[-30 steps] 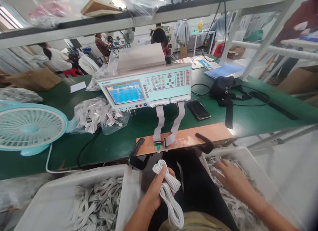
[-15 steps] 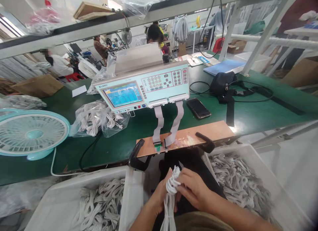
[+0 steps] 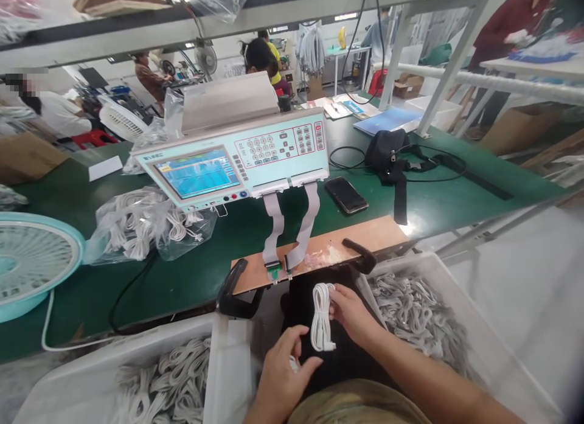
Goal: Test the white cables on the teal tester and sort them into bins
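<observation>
Coiled cable [image 3: 321, 314], long axis upright in view, plug [image 3: 329, 346] lowermost

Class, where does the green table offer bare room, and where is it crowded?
One free patch of the green table lies between the bagged cables, the black cord and the left end of the wooden board. Another lies between the dangling strap, the long strap and the near edge. It is crowded before the tester, where ribbon cables reach the wooden board.

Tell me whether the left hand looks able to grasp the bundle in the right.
Probably yes: the left hand is close beside the bundle, thumb and forefinger apart, with nothing visible in between. Something white at its palm might hinder it.
</observation>
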A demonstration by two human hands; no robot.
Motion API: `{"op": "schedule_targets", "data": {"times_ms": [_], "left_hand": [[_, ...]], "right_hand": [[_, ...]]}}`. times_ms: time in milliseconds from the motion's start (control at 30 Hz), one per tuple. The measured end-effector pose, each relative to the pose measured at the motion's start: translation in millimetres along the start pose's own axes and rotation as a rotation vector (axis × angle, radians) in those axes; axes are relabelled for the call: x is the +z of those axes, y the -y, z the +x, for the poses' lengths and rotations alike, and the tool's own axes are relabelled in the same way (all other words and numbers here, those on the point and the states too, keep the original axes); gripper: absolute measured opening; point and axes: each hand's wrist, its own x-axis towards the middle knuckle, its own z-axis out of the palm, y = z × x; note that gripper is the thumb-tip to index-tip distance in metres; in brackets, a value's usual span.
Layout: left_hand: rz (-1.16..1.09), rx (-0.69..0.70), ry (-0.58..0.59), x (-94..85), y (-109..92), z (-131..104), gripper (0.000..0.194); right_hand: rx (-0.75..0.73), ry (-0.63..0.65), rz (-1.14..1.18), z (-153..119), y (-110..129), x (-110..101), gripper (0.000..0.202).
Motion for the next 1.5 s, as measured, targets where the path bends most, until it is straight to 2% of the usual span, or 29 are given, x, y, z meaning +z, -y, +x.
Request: {"op": "schedule_targets", "data": {"times_ms": [67, 100, 200, 367, 467, 533, 600, 667, 733, 800, 933, 1000, 1133, 1200, 1300, 1500], "left_hand": [[0.298, 0.234, 0.025, 6.1, -6.4, -3.1, 0.04], [0.413, 0.297, 0.032, 8.7, -9.0, -3.5, 0.038], [0.575, 0.328, 0.031, 15.1, -15.4, -1.7, 0.03], [0.286, 0.216, -0.005, 24.9, -21.5, 3.4, 0.019], [0.051, 0.236, -0.057, 29.1, -18.8, 10.3, 0.021], [-0.099, 0.234, -0.069, 27.2, -15.4, 18.2, 0.025], [-0.234, 0.185, -0.087, 20.8, -13.0, 26.9, 0.028], [-0.374, 0.084, -0.082, 12.0, -12.8, 34.5, 0.03], [-0.542, -0.062, -0.039, 3.9, -14.5, 39.7, 0.03], [-0.717, -0.207, 0.013, -1.3, -17.0, 42.7, 0.03], [-0.899, -0.347, 0.039, -1.8, -21.8, 44.2, 0.029], [-0.871, -0.339, -0.006, 0.2, -23.2, 44.0, 0.029], [-0.667, -0.189, -0.111, 3.4, -18.7, 47.9, 0.029], [-0.598, -0.155, -0.154, 3.4, -12.2, 52.9, 0.03], [-0.559, -0.18, -0.211, 1.0, -0.5, 61.3, 0.031], [-0.579, -0.182, -0.213, -10.9, 12.5, 68.1, 0.033]], "right_hand": [[-0.01, -0.014, -0.01, 0.5, -3.5, 1.6, 0.034], [-0.014, -0.021, -0.022, 0.9, -4.9, 1.8, 0.034], [-0.022, -0.046, -0.086, 2.9, -8.2, -0.2, 0.036], [-0.073, -0.039, -0.233, 7.2, -19.0, -10.8, 0.036], [-0.124, -0.001, -0.465, 7.7, -28.7, -18.5, 0.036], [-0.291, -0.026, -0.687, 5.0, -31.1, -21.3, 0.027], [-0.553, -0.023, -0.898, -1.7, -27.5, -20.4, 0.017], [-0.756, 0.14, -1.035, -11.5, -18.1, -16.0, 0.017], [-0.842, 0.396, -1.117, -20.5, -5.5, -9.7, 0.015], [-0.882, 0.574, -1.165, -24.7, 6.2, -4.3, 0.015], [-0.898, 0.668, -1.249, -20.9, 17.0, 1.2, 0.017], [-0.85, 0.626, -1.2, -17.8, 17.3, 4.8, 0.016], [-0.637, 0.303, -0.888, -7.5, 15.2, 18.3, 0.02], [-0.54, 0.202, -0.762, 1.9, 13.3, 25.7, 0.023], [-0.456, 0.174, -0.663, 17.9, 9.3, 34.6, 0.024], [-0.371, 0.117, -0.594, 33.4, 1.2, 47.6, 0.026]]}}
